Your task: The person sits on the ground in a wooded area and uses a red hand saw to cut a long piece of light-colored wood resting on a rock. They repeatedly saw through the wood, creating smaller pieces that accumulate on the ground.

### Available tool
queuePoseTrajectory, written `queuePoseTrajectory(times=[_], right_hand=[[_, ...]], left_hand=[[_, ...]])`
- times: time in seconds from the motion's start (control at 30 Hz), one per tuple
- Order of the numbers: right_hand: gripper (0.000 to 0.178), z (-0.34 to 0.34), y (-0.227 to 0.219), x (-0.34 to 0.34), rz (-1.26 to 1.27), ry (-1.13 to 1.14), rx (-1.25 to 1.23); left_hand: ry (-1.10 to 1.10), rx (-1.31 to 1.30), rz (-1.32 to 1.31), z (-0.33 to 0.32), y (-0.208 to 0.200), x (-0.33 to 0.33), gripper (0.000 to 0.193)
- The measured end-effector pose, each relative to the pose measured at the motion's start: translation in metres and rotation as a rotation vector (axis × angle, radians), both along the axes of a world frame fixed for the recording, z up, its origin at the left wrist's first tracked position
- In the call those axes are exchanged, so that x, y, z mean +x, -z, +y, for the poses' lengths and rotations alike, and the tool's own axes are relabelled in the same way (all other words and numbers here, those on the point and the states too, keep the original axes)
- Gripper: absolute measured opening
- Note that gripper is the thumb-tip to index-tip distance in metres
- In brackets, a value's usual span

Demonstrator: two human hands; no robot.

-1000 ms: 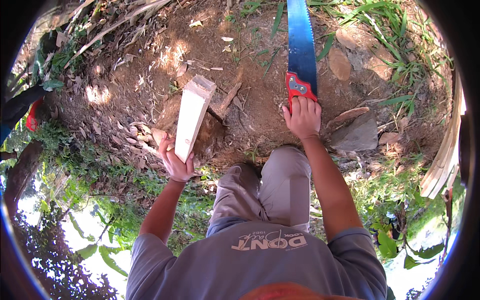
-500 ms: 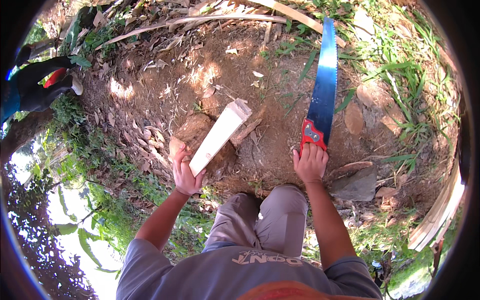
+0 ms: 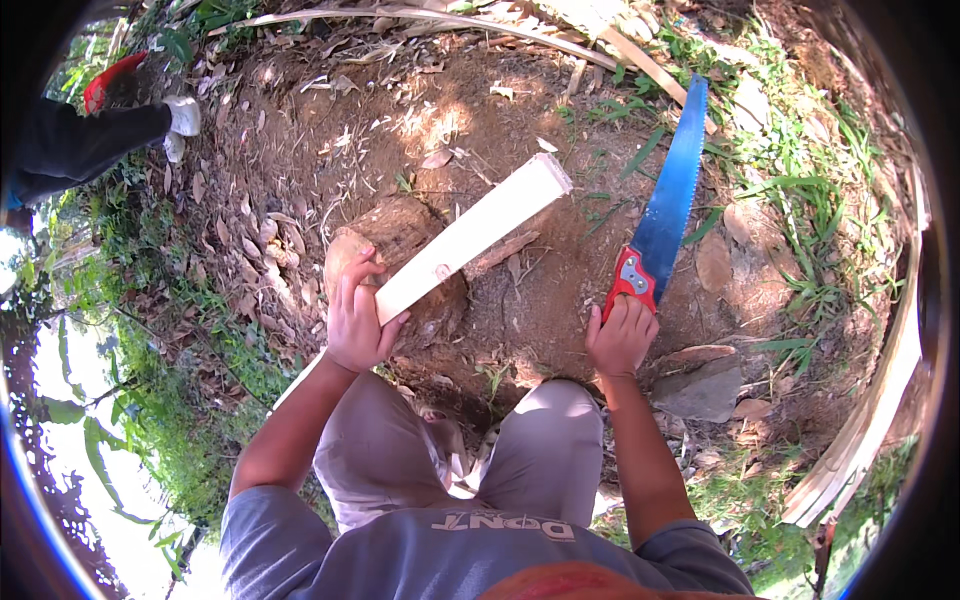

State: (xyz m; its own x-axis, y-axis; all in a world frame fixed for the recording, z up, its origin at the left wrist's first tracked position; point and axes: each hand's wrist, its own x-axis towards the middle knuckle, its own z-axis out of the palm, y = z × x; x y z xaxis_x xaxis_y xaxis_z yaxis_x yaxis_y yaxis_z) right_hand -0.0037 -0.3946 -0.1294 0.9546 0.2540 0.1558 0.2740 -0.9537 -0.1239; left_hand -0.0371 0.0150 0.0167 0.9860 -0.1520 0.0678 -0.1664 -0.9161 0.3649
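My left grip (image 3: 355,322) is clamped on the near end of the knotted wooden batten (image 3: 470,243), thumb on one side, fingers on the other. The batten slants from there toward the upper centre of the frame, across the log (image 3: 400,228); I cannot tell whether the two touch. For steadiness, I should bear the batten firmly on the log and hold my fingertips clear of any cutting line.

My right grip (image 3: 622,335) is wrapped round the red handle of the handsaw (image 3: 676,185), right of centre. The blade points to the upper right, teeth facing right, away from the batten. I should hold the wrist in line with the blade.

Farther out, note the flat stone (image 3: 705,390) at lower right, and a co-worker's trousered leg (image 3: 120,135), upper left: swing the blade toward neither.
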Motion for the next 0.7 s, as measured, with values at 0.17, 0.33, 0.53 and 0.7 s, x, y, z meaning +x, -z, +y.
queuePoseTrajectory(times=[0.17, 0.33, 0.53, 0.7], right_hand=[[0.043, 0.002, -0.002, -0.006, -0.029, -0.006, 0.104], [0.028, 0.002, -0.028, 0.0, -0.125, -0.01, 0.196], [0.016, -0.004, -0.102, -0.034, -0.234, 0.189, 0.601], [0.014, 0.001, -0.195, -0.126, -0.062, 0.412, 0.887]], left_hand=[[-0.022, -0.006, -0.068, 0.0, 0.002, -0.011, 0.048], [-0.008, -0.072, -0.165, 0.001, -0.002, -0.01, 0.043], [0.025, -0.088, -0.257, 0.009, 0.007, -0.011, 0.044], [0.038, -0.102, -0.252, 0.011, 0.01, -0.021, 0.044]])
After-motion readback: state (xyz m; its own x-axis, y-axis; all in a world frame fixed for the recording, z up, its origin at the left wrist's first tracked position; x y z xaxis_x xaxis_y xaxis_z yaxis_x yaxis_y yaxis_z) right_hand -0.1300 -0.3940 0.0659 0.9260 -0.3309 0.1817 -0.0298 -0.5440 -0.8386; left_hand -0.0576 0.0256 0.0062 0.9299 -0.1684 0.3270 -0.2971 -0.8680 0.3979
